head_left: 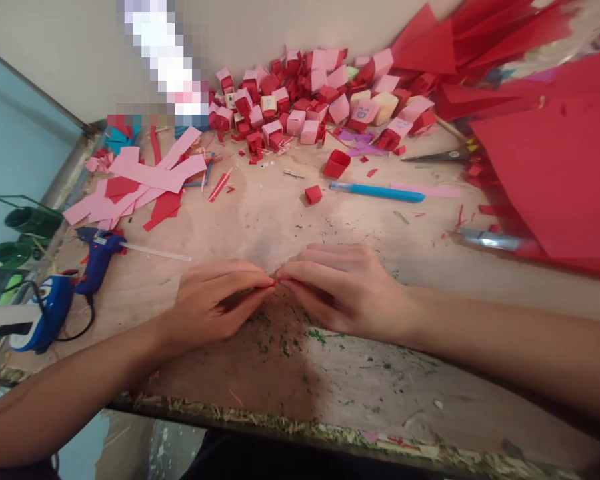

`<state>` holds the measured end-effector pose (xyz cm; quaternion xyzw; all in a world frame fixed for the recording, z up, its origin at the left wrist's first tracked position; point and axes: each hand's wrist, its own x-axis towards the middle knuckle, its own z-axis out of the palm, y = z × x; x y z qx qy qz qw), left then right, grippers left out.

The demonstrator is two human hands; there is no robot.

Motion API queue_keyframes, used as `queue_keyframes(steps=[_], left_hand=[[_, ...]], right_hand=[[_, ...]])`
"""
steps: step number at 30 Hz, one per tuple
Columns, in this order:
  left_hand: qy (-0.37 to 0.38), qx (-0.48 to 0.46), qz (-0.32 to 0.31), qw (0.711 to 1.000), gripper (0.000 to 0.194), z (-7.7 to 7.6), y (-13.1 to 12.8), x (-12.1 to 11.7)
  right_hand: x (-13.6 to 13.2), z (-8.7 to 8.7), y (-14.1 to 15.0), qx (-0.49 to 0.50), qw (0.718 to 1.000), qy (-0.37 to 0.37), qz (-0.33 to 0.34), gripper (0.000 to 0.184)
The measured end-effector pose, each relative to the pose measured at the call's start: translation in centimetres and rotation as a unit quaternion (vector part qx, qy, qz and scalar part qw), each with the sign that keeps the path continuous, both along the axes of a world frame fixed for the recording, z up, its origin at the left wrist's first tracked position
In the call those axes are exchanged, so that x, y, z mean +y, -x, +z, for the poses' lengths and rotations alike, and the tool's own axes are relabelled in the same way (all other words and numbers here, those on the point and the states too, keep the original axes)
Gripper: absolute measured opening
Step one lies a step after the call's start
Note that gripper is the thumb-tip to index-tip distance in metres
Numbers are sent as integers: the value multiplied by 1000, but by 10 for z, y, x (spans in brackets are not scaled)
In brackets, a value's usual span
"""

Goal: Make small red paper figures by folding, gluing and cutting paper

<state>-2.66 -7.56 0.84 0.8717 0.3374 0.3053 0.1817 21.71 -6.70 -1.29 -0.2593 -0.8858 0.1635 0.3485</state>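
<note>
Both hands meet fingertip to fingertip low over the wooden table. My left hand (225, 297) is closed in a pinch on a tiny red paper piece (274, 284), most of which the fingers hide. From the other side my right hand (343, 283) pinches at the same spot, its thumb and fingers pressed together. Beyond the hands lie a small red paper box (313, 195) and a larger red paper piece (337, 163), open at the top. A blue pen (377, 192) rests just to their right.
Pink paper strips (135, 183) and a blue glue gun (98, 257) lie on the left. Many red and pink paper boxes (300, 100) are heaped against the wall. Scissors (443, 155), a cutter knife (495, 239) and red sheets (550, 153) occupy the right. Green scraps (317, 335) litter the tabletop.
</note>
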Motion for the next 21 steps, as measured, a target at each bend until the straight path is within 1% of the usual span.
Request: queue_keyframes(steps=[5, 9, 14, 18, 21], left_hand=[[-10, -3, -27, 1000, 17, 1, 1, 3], [38, -23, -35, 998, 15, -1, 2, 5], [91, -46, -42, 994, 11, -4, 2, 6], [104, -54, -30, 993, 7, -4, 1, 5], [97, -45, -30, 994, 9, -4, 1, 5]], right_hand=[[0, 1, -1, -10, 1000, -7, -2, 15], [-1, 2, -2, -14, 1000, -17, 10, 14], [-3, 4, 0, -20, 999, -35, 13, 19], [-3, 2, 1, -16, 998, -51, 15, 22], [-3, 0, 1, -14, 999, -43, -3, 23]])
